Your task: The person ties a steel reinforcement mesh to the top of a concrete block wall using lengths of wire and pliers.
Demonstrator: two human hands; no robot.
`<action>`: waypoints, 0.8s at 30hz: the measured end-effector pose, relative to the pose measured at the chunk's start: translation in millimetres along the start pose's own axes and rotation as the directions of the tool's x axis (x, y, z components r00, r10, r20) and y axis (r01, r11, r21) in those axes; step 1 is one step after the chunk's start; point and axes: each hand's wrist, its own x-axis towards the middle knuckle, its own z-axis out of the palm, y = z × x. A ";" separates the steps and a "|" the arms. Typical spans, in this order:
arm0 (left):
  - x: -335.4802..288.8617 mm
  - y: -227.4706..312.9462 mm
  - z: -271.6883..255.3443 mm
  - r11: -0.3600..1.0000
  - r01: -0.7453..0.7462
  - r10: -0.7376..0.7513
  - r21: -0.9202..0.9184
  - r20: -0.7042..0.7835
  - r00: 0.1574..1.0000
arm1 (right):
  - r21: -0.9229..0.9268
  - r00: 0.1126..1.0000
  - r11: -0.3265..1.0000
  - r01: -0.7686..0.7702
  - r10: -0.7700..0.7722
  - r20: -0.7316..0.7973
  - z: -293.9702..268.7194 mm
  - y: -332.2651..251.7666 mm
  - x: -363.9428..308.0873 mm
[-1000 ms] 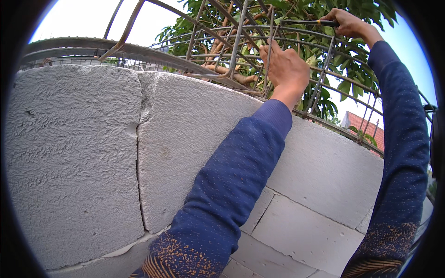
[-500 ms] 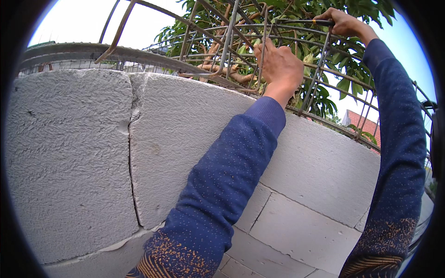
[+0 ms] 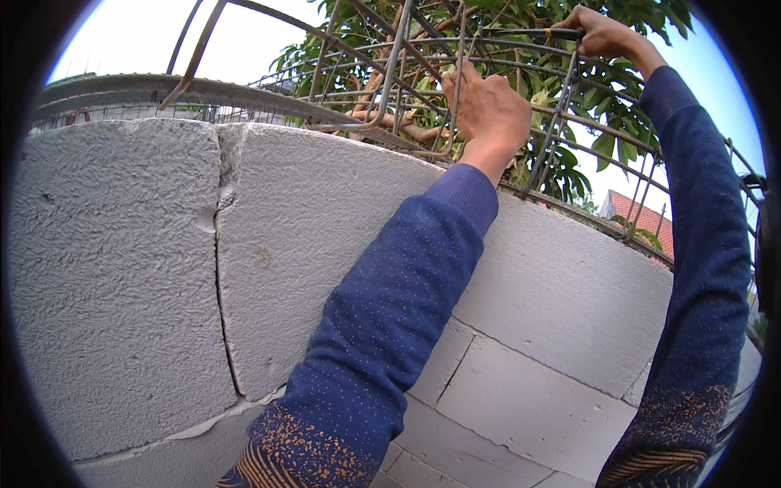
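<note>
My left hand (image 3: pixel 493 110) is raised to the top of the block wall, its fingers closed round the upright leg of a bent steel stirrup (image 3: pixel 461 49). This stirrup is part of a rebar cage (image 3: pixel 561 106) that lies along the wall top. Higher and to the right, my right hand (image 3: pixel 606 37) grips a slim hand tool (image 3: pixel 569 33) with a dark handle and a yellow band. The tool points left, in among the bars. Its working end is lost among the bars and leaves, so its exact kind cannot be told.
Below the cage stands a wall of pale grey blocks (image 3: pixel 561 268), with an open vertical joint (image 3: pixel 221 301) at the left. Loose stirrups (image 3: pixel 195 57) jut up over the wall at the upper left. Leafy branches (image 3: pixel 606 114) grow behind the bars; a red tiled roof (image 3: pixel 643 218) shows beyond.
The view has shifted slightly, so the wall and cage sit a little further left. Both hands keep their holds, and the right hand with its tool is slightly higher in the picture.
</note>
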 end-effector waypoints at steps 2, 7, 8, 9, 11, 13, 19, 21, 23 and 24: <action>-0.4 0.9 -1.9 1.000 -0.001 0.002 -0.005 0.009 1.000 | -0.024 1.000 0.999 0.022 -0.021 0.008 -1.5 1.5 0.3; -3.9 2.7 -9.7 0.990 0.029 -0.020 -0.137 0.064 0.998 | -0.035 0.997 0.998 -0.055 0.057 0.049 0.9 1.7 5.4; -4.6 4.2 -11.3 0.991 0.032 -0.023 -0.130 0.067 0.997 | -0.027 0.997 0.998 -0.053 0.054 0.055 -0.8 -0.5 4.5; -5.3 6.1 -12.5 0.992 0.035 -0.026 -0.124 0.072 0.997 | -0.018 0.997 0.999 -0.051 0.052 0.061 -3.5 -2.0 3.0; -5.2 6.6 -13.6 0.993 0.039 -0.029 -0.113 0.083 0.996 | -0.060 0.997 0.997 -0.040 0.044 0.063 -8.5 -7.9 1.1; -3.8 4.8 -12.3 0.993 0.042 -0.031 -0.111 0.096 0.995 | -0.093 0.998 0.995 -0.032 0.036 0.047 -13.5 -13.2 0.5; -2.7 2.8 -6.0 0.999 0.032 -0.031 -0.019 0.029 0.999 | -0.185 0.998 0.983 -0.020 0.010 -0.057 -12.8 -21.9 -0.4; -3.4 3.9 -7.6 0.999 0.033 -0.033 -0.014 0.040 0.999 | -0.219 0.995 0.975 -0.025 0.002 -0.101 -8.0 -23.8 -1.1; -2.2 6.2 -8.4 1.000 0.024 -0.024 -0.011 0.035 0.999 | -0.135 0.986 0.990 0.035 -0.056 -0.156 -3.7 -11.5 -1.6; -3.0 7.7 -6.3 1.000 0.019 -0.019 -0.014 0.028 0.999 | -0.232 0.970 0.969 0.085 -0.134 -0.204 0.5 -1.6 0.3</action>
